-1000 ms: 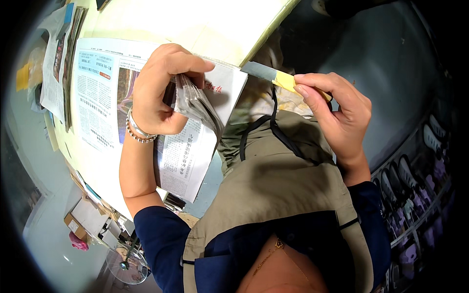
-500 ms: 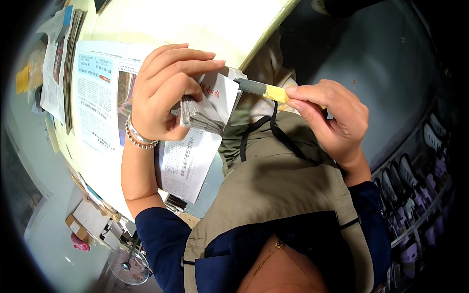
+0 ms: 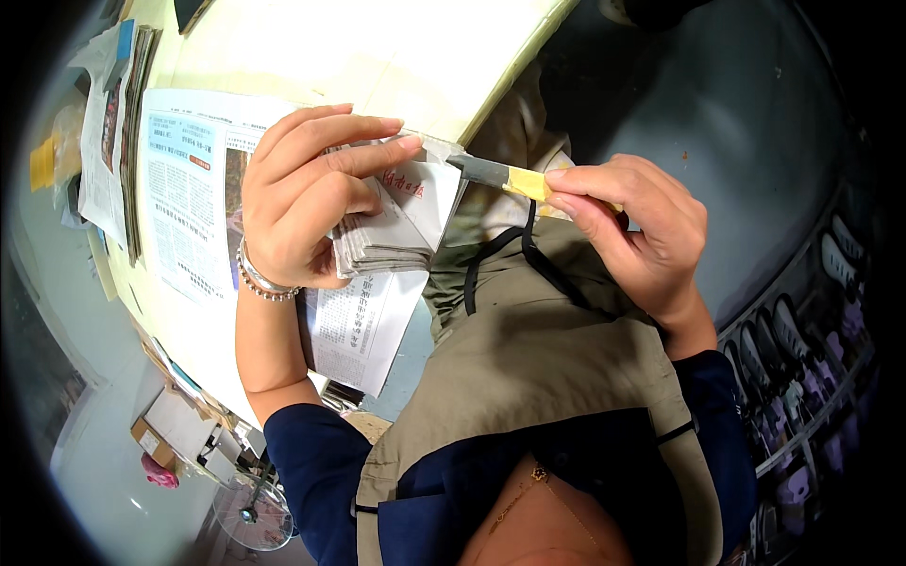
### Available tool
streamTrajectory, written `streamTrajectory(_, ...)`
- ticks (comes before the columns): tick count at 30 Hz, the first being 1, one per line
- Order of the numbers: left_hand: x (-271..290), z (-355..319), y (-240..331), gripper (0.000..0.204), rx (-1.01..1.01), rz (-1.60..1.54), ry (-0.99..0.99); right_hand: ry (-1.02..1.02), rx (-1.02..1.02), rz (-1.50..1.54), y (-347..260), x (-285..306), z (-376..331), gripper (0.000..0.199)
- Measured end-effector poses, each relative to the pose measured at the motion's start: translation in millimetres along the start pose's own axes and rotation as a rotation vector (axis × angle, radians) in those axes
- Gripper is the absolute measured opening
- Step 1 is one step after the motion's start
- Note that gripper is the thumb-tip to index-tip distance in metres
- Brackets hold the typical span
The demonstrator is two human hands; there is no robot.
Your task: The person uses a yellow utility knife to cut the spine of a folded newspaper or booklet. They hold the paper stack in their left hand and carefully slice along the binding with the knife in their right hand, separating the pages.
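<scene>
My left hand (image 3: 311,193) is closed around a thick wad of folded newspaper (image 3: 401,231), its thumb tucked behind the folded edges and its fingers lying across the top. Between the thumb and fingers of my right hand (image 3: 637,222) is a flat, dark grey knife blade (image 3: 483,172) wrapped in yellow tape at the grip end. The blade points left, and its tip meets the right edge of the wad. Under my left hand and the wad, more printed newspaper sheets (image 3: 184,160) lie on the pale table, one hanging past its edge.
The pale table's edge (image 3: 500,99) runs diagonally near my hands. A stack of papers (image 3: 132,141) stands at the far left, with a yellow object (image 3: 41,165) beyond it. A rack of shoes (image 3: 788,340) is at the right. A fan (image 3: 250,514) and a cardboard box (image 3: 151,439) sit lower left.
My left hand has shifted slightly left and down, and the wad's folded edges show more. The knife in my right hand has moved a little left with it.
</scene>
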State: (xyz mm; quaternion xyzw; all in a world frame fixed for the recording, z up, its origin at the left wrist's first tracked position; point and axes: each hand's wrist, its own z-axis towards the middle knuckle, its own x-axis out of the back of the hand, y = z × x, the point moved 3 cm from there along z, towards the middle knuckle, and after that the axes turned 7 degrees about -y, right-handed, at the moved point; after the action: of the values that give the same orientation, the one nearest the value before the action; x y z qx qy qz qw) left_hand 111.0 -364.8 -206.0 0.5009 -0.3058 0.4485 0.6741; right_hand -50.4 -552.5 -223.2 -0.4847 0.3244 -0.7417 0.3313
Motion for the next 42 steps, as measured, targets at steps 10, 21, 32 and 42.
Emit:
streamTrajectory(10,0,2,0,0.024,0.002,-0.033,0.001,-0.011,0.015,-0.012,0,1,2,0.018)
streamTrajectory(21,-2,1,2,0.023,0.005,-0.073,0.032,0.049,-0.139,0.094,5,9,8,0.011)
streamTrajectory(32,-3,5,0,0.02,-0.038,-0.133,0.043,-0.337,-0.091,0.064,5,22,57,0.007)
streamTrajectory(42,-8,6,-3,0.02,-0.03,-0.164,0.034,-0.855,-0.217,0.161,-3,28,122,0.02)
